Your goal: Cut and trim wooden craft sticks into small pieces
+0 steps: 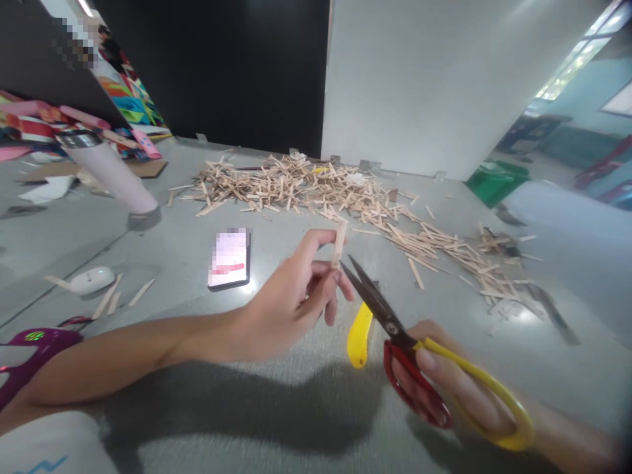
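Left fingers pinched a wooden strip, best held steady, clear of the parted scissors right fingers gripped beside them.

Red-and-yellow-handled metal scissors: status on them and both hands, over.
Right hand holding the scissors, blades parted. Left hand pinching pale, flat wooden strip near blade tips. Possible obstruction: yellow plastic-handled tool on grey table.

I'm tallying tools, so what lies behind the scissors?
Behind the scissors, a yellow tool lies on the table. The blades cover part of it, so its full shape cannot be seen. The handles partly hide the right hand.
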Motion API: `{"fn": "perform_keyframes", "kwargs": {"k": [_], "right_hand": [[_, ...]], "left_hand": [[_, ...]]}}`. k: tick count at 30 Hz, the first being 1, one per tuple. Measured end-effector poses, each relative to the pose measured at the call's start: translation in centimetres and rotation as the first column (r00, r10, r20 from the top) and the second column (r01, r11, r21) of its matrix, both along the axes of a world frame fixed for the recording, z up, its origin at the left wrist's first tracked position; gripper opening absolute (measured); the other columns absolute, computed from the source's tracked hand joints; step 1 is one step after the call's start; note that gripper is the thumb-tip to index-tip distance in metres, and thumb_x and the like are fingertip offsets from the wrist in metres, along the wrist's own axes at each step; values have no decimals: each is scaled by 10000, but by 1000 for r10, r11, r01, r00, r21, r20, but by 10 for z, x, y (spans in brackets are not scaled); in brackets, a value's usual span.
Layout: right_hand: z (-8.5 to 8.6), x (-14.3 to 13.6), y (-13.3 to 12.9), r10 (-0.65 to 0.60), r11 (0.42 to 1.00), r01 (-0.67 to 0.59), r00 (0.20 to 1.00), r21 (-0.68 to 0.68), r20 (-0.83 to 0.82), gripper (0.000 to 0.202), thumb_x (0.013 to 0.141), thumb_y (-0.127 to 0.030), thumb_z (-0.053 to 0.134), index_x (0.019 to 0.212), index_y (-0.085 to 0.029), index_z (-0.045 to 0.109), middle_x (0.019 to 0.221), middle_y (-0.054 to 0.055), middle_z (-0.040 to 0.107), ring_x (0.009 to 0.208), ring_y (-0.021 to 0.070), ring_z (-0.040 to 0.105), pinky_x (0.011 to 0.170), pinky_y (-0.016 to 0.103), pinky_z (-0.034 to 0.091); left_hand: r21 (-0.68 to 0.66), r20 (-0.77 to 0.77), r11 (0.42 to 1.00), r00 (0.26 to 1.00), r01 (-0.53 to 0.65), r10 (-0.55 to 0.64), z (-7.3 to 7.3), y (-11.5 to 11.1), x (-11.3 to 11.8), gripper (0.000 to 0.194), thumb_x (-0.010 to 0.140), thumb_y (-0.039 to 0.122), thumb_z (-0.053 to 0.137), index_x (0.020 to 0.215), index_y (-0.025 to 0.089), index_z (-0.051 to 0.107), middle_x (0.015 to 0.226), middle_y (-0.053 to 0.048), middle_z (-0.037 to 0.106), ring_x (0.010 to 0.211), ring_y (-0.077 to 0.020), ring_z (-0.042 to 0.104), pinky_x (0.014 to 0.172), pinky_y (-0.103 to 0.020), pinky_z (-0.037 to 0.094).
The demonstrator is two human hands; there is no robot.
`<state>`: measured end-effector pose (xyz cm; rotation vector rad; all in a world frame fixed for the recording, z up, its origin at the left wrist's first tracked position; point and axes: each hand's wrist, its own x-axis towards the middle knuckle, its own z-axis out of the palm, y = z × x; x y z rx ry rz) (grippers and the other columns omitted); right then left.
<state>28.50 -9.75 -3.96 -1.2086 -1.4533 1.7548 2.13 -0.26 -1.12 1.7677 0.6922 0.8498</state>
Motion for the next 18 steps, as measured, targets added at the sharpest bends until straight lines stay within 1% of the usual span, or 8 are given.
{"fn": "perform_keyframes", "kwargs": {"k": [4, 7, 9, 12, 15, 18], "right_hand": [[2, 0, 2, 31, 1000, -31, 999, 0, -28, 660, 983, -876, 562, 786, -246, 571, 519, -48, 463, 477, 149, 466, 454, 272, 355], [2, -2, 1, 17, 1000, -17, 1000, 15, -14, 662, 988, -872, 561, 765, -248, 560, 502, -56, 450, 446, 136, 432, 438, 267, 329], [1, -3, 1, 9, 1000, -9, 1000, 11, -12, 689, 979, -887, 549, 726, -246, 558, 483, -58, 429, 421, 127, 411, 418, 261, 314], [1, -6, 2, 4, 1000, -4, 1000, -6, -23, 697, 965, -885, 568, 686, -247, 559, 456, -53, 427, 409, 127, 418, 397, 252, 315], [3, -9, 4, 1, 1000, -1, 1000, -16, -14, 685, 951, -855, 615, 635, -252, 536, 427, -47, 426, 397, 125, 412, 384, 246, 311], [7, -14, 6, -4, 999, 4, 1000, -41, 6, 699, 933, -842, 633, 582, -247, 520, 396, -45, 417, 365, 112, 393, 372, 238, 311]], "left_hand": [[32, -14, 999, 1000, -8, 8, -3, 0, -1, 258, 1189, 294, 440, 1435, 265, 366, 973, -9, 739, 641, -110, 663, 546, -231, 489], [54, -22, 998, 999, -26, 27, -4, -1, 0, 238, 1189, 306, 438, 1415, 265, 374, 961, -8, 735, 641, -113, 668, 542, -226, 493], [58, -23, 998, 999, -34, 35, -4, -1, 1, 229, 1189, 312, 438, 1402, 259, 374, 968, -16, 738, 637, -111, 665, 524, -216, 481], [58, -21, 998, 999, -36, 37, -4, -2, 3, 229, 1188, 314, 437, 1399, 252, 371, 962, -19, 737, 634, -108, 665, 515, -205, 478], [44, -15, 998, 999, -35, 35, -6, -2, 4, 226, 1188, 318, 436, 1393, 256, 363, 943, -8, 725, 641, -117, 689, 512, -205, 494], [25, 9, 999, 1000, -26, 26, -11, -2, 6, 219, 1188, 309, 439, 1382, 261, 352, 968, -8, 717, 668, -127, 727, 519, -204, 528]]}}
